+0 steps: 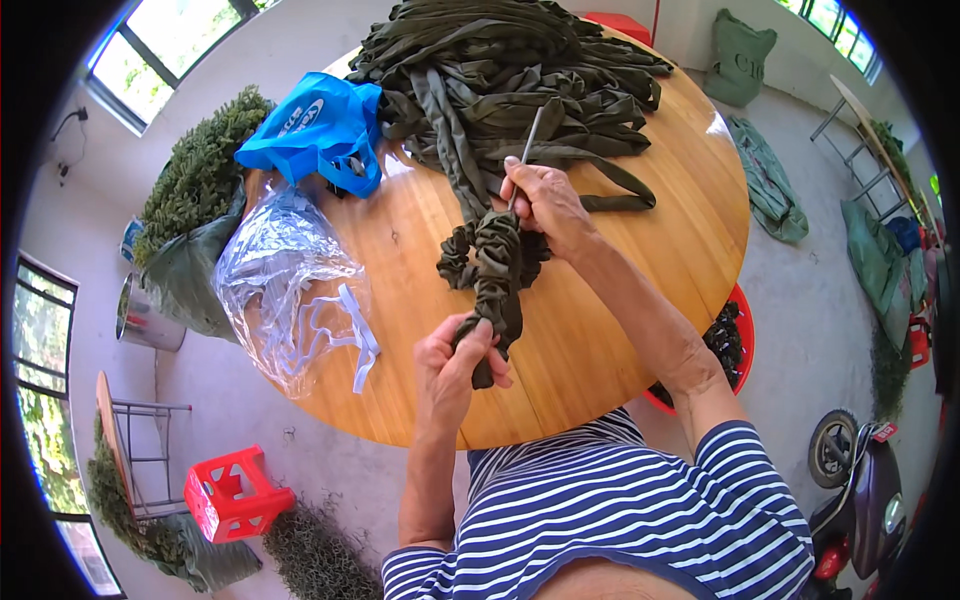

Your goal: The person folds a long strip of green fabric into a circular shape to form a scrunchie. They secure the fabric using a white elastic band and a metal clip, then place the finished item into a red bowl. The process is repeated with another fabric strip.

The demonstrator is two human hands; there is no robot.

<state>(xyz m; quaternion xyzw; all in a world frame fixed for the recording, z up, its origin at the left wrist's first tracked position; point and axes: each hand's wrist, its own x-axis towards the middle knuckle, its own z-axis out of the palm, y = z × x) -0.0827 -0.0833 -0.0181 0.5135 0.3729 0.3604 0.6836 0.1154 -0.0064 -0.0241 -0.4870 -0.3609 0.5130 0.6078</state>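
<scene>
A gathered dark green fabric tube [495,262] runs between my hands above the round wooden table. My left hand [452,362] is closed round its near end, with the thumb pressed on the ruffled cloth. In my right hand [552,205], pinched between thumb and fingers, is a thin metal rod [533,138]. The rod points away from me, and its lower end disappears at the tube's far end. More ruffled cloth [456,262] lies beside the tube. Just beyond my hands sits a large heap of dark green fabric strips [500,75].
On the round table [620,330], a blue bag [310,125] and a clear plastic bag [285,270] with white elastic [362,345] lie at left. A red basket [742,345] stands below the right edge. A red stool [235,495] and a parked motorbike [870,490] are on the floor.
</scene>
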